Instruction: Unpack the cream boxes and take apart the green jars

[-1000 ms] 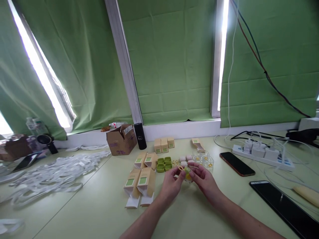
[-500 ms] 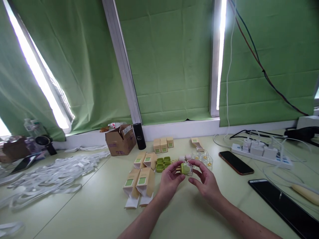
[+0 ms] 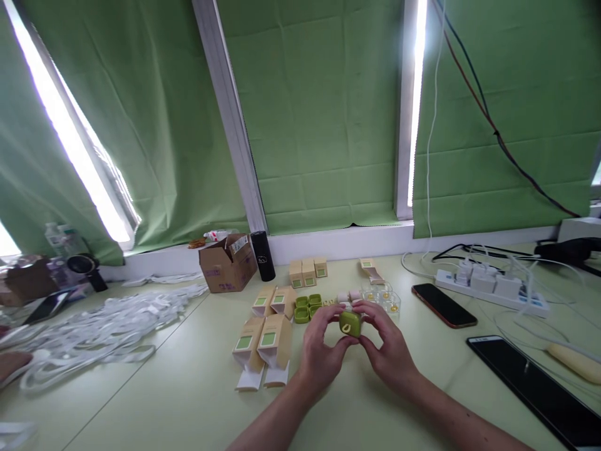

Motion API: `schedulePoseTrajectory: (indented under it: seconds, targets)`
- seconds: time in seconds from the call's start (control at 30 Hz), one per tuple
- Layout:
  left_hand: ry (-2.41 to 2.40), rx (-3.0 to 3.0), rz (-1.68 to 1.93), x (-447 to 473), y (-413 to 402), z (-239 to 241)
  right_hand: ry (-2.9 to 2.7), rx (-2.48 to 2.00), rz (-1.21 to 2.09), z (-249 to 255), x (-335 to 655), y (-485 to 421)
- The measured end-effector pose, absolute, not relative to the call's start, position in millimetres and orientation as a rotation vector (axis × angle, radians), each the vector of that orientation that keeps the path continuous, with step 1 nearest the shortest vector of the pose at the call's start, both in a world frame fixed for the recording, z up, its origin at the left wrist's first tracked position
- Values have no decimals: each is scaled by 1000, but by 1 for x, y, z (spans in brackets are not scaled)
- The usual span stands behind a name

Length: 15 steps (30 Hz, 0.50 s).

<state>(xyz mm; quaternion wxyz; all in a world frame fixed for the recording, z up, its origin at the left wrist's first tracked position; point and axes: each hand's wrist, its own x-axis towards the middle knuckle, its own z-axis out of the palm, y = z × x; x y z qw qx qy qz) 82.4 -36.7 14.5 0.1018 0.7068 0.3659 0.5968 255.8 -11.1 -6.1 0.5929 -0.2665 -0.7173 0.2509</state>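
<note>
Both hands hold a small square green-lidded bottle (image 3: pixel 350 325) above the table, its green end with a pale yellow loop facing me. My left hand (image 3: pixel 323 341) grips it from the left with thumb and fingertips. From the right, my right hand (image 3: pixel 387 344) closes its thumb and fingers on the same piece. Just behind lie several green square caps (image 3: pixel 302 314), small pale yellow loops and clear bottles with gold-coloured centres (image 3: pixel 393 304). Pinkish-white pieces (image 3: pixel 354 294) sit behind my fingers, partly hidden. Left of my left hand stand open cream cartons (image 3: pixel 273 341) with green labels.
Smaller cartons (image 3: pixel 308 274), a brown cardboard box (image 3: pixel 228 266) and a black cylinder (image 3: pixel 263 257) stand at the back. White straps (image 3: pixel 117 322) are heaped at left. Two phones (image 3: pixel 444 305) and a power strip (image 3: pixel 493 293) with cables lie at right.
The green-lidded bottle has been turned from lying sideways so that its green end faces me. My hands have closed in around it. At the far left edge a person's hand has come into view.
</note>
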Motion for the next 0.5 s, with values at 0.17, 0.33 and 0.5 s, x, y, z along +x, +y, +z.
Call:
schedulePoseTrajectory:
  seconds: [0.17,0.33,0.5]
  targets:
    - [1083,2190,1780,80,-40,21,-1637,-646,538,-5,256,-12]
    - [1079,2372,1831,81,-39,23,-1672,-669,447,-2,258,-13]
    - [1059,2412,1830,82,-38,22,-1698,-644,566,-1,258,-13]
